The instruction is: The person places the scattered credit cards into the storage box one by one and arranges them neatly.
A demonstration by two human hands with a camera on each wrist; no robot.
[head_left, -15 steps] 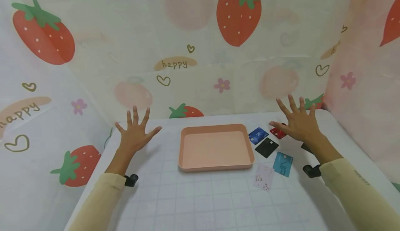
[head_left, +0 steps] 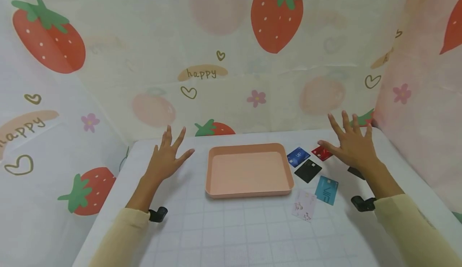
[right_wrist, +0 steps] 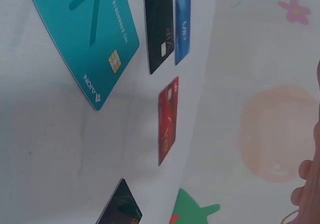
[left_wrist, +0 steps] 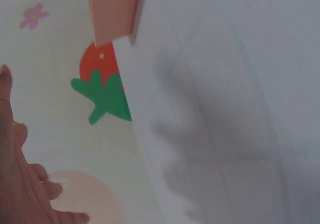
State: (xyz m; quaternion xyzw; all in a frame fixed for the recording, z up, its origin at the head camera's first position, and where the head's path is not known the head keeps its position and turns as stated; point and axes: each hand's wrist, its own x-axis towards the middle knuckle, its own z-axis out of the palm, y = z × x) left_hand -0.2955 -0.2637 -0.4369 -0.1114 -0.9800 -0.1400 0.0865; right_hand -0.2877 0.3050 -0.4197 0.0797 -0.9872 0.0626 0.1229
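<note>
My left hand [head_left: 165, 159] hovers above the table to the left of a peach-coloured tray [head_left: 249, 195], fingers spread and holding nothing. Over the right side hangs my right hand [head_left: 356, 148], its fingers also spread and nothing in them. Below and beside it lie several cards: a red card [head_left: 321, 152] with a chip, a blue card [head_left: 298, 157], a black card [head_left: 308, 171], a teal card [right_wrist: 90, 39] and a pale card [head_left: 304, 206] with a floral print. Another dark card [right_wrist: 121, 206] is partly hidden by the right arm in the head view.
The white table [head_left: 216, 235] has a faint grid pattern. Cloth walls [head_left: 151, 38] printed with strawberries enclose its back and sides. A black wrist device [head_left: 158, 214] sits by the left cuff, and another black device [head_left: 362, 203] by the right cuff.
My left hand has moved right, nearer the tray, and its fingers lean more to the right. The right hand has drifted slightly right, uncovering more of the red card. Tray and cards stay put.
</note>
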